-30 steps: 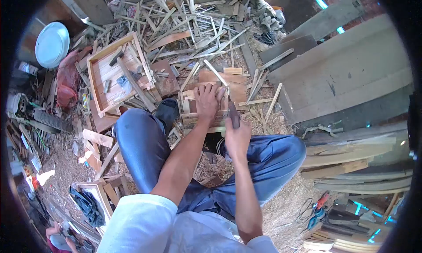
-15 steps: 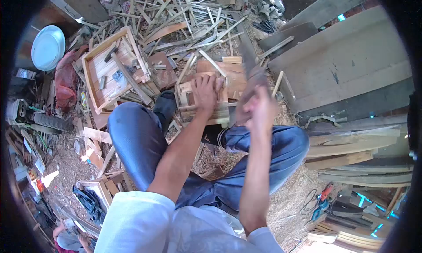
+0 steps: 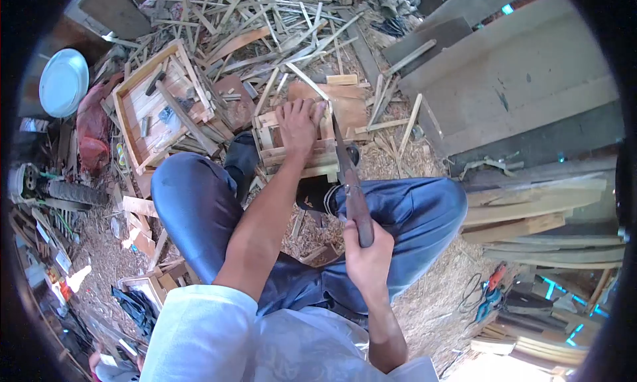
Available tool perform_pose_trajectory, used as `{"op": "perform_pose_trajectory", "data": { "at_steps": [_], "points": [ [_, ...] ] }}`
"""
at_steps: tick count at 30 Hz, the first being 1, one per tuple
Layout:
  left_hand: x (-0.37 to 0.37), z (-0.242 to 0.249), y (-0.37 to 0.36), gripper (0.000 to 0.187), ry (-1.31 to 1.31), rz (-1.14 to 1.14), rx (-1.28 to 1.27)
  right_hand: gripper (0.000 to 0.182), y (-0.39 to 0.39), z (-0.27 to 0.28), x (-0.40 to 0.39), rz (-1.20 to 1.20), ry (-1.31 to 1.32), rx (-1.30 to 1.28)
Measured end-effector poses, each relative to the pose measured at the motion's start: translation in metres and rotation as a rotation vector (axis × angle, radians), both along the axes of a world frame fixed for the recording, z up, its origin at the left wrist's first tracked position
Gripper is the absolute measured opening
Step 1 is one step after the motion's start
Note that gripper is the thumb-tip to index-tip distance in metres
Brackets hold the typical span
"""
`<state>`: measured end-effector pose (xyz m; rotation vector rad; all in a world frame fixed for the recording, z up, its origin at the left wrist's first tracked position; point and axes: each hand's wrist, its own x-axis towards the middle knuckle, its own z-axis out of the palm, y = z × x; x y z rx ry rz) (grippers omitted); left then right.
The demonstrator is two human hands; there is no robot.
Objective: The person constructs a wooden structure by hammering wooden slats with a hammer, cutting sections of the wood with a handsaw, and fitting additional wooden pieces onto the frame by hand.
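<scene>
The left arm (image 3: 255,229) extends forward and inward from the shoulder, elbow slightly bent, with the left hand (image 3: 297,127) palm down at the far end of the reach, fingers forward and close together, slightly bent, and the thumb side facing right. The right arm (image 3: 387,329) is bent at the elbow and held closer to the torso, with the forearm angled forward and inward, and the right hand (image 3: 369,257) closed in a grip, thumb on the inner side. The wrists are well apart, the left farther forward than the right.
</scene>
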<state>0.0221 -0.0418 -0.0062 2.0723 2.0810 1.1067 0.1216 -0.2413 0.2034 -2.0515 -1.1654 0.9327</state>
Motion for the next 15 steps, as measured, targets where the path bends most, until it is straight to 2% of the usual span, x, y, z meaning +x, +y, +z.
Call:
{"op": "perform_pose_trajectory", "data": {
  "at_steps": [2, 3, 6, 10, 12, 15],
  "points": [
    [0.0, 0.002, 0.001, 0.03, 0.003, 0.02, -0.003, 0.016, -0.009, 0.012, -0.002, 0.054, 0.001, -0.061],
    [-0.001, 0.002, 0.001, 0.031, 0.013, 0.015, 0.009, 0.015, -0.014, 0.014, -0.003, 0.069, -0.019, 0.008],
    [0.0, -0.001, 0.001, 0.03, 0.004, 0.012, 0.032, 0.013, -0.018, 0.013, -0.004, 0.043, 0.001, -0.007],
    [0.001, 0.001, 0.0, 0.03, -0.057, -0.004, 0.004, 0.013, -0.019, 0.021, -0.007, 0.026, 0.024, -0.083],
    [-0.001, 0.002, 0.0, 0.029, -0.041, 0.003, -0.073, 0.014, -0.017, 0.022, -0.01, 0.038, -0.006, -0.062],
    [0.001, 0.0, -0.001, 0.028, -0.049, 0.007, -0.034, 0.015, -0.007, 0.012, -0.014, 0.049, 0.025, -0.039]
  ]
}}
